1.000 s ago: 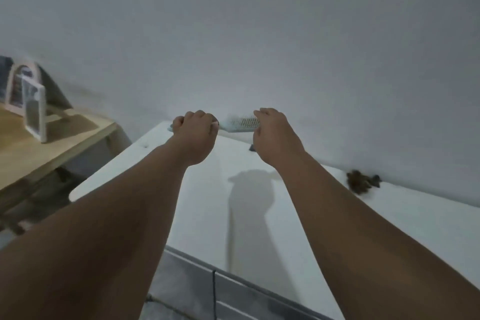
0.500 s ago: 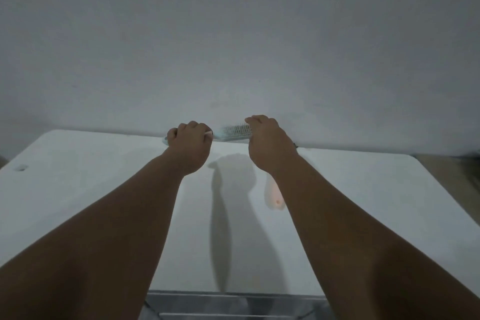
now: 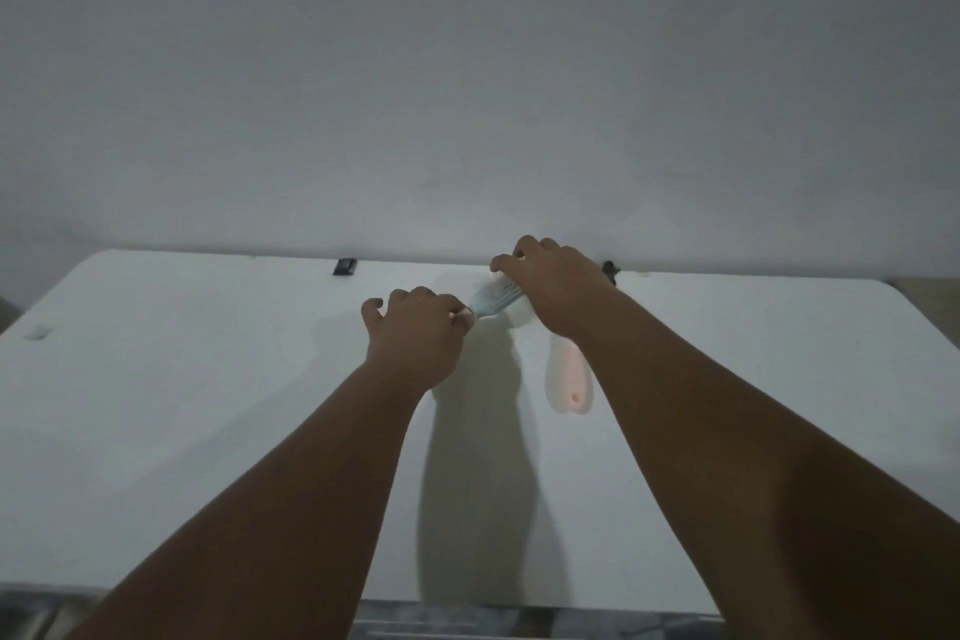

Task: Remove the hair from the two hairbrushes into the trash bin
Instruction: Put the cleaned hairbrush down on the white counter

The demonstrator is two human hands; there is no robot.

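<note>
Both hands are out over a white counter (image 3: 182,405) that meets a plain pale wall (image 3: 467,68) along its far edge. The left hand (image 3: 415,335) is closed into a fist round the handle of a light blue hairbrush (image 3: 493,299), its fingers (image 3: 400,299) curled tight and the handle itself hidden inside the grip. The brush is held above the counter near the middle of the far edge, its head slanting up and away to the right with the bristles facing up. The right hand (image 3: 558,291) lies over that head from above, its fingers (image 3: 511,261) bent down round the far end of the bristles (whether they pinch any hair there cannot be told, as the strands are too fine and the light too dim). A second hairbrush (image 3: 567,379), pale pink and white, lies flat on the counter just under the right wrist, its handle pointing toward the near edge and its head mostly covered by the hand and the blue brush. A small black piece (image 3: 344,267) sits on the far edge to the left of the hands, and another dark object (image 3: 609,269) shows at the far edge just behind the right hand.
</note>
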